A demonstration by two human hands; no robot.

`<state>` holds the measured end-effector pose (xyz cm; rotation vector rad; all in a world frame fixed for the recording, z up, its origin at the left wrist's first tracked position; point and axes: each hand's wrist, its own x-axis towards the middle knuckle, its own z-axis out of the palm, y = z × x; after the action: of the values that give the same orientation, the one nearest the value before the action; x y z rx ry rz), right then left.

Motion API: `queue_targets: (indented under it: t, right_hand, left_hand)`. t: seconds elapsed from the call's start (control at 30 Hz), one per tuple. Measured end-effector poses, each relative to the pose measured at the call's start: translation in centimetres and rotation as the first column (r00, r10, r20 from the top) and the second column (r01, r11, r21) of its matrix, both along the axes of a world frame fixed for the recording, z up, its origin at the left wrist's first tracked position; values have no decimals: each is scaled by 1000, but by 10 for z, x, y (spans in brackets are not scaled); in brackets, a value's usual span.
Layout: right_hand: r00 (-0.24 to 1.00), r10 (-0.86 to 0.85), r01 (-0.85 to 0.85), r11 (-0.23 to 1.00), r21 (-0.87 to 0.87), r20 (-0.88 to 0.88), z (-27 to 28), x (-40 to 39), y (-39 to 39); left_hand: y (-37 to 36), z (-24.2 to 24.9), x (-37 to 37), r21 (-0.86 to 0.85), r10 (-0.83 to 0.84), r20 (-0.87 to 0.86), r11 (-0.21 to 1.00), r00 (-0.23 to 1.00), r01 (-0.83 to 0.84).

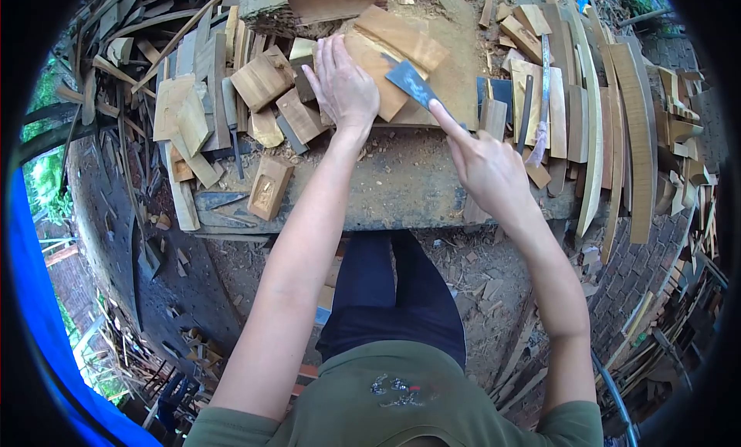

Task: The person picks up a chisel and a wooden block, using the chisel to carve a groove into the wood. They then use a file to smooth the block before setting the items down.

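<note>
My left hand (345, 84) lies flat with fingers stretched forward and thumb out, over the near left part of a light brown wood piece (391, 97). My right hand (496, 169) grips a broad, square-ended metal blade (411, 83), its index finger laid along the top. The grip end is hidden in the palm. The blade slants up and left, its tip overlapping the wood piece. Behind the tip, a longer wooden board (403, 37) lies at an angle. All of these are on a thick wooden slab (455, 65).
Wood blocks (262, 78) crowd the left of the workbench (370, 192), with a hollowed block (270, 187) near its front edge. A thin dark rod (526, 111) and a long narrow blade (545, 84) lie at right, beside long wood strips (637, 138). Offcuts litter the ground.
</note>
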<state>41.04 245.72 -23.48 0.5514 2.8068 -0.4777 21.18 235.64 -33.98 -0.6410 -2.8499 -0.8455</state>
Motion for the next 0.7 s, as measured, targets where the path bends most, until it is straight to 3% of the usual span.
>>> queue_targets:
  t: [0.07,0.23,0.37,0.43,0.53,0.7]
  right_hand:
    - [998,33,-29,997,74,-48,-6,-3,3]
    - [999,27,-27,1000,-1,17,-3,6,17]
    - [995,79,-74,994,82,-57,-12,1,22]
    - [995,77,-70,993,99,-68,-11,6,24]
    - [996,79,-79,997,9,-49,-8,14,29]
    - [977,61,-72,996,-47,-205,-30,-35,25]
  left_hand:
    - [0,2,4,16,19,5,1000,1000,-19]
    - [2,1,-1,-15,5,-28,1000,1000,-5]
    - [1,-3,-2,57,35,-29,998,999,-33]
    - [3,1,1,11,13,-31,1000,999,-13]
    - [5,2,-1,-55,-12,-27,998,1000,11]
    - [3,-2,-3,-54,-39,-58,998,998,36]
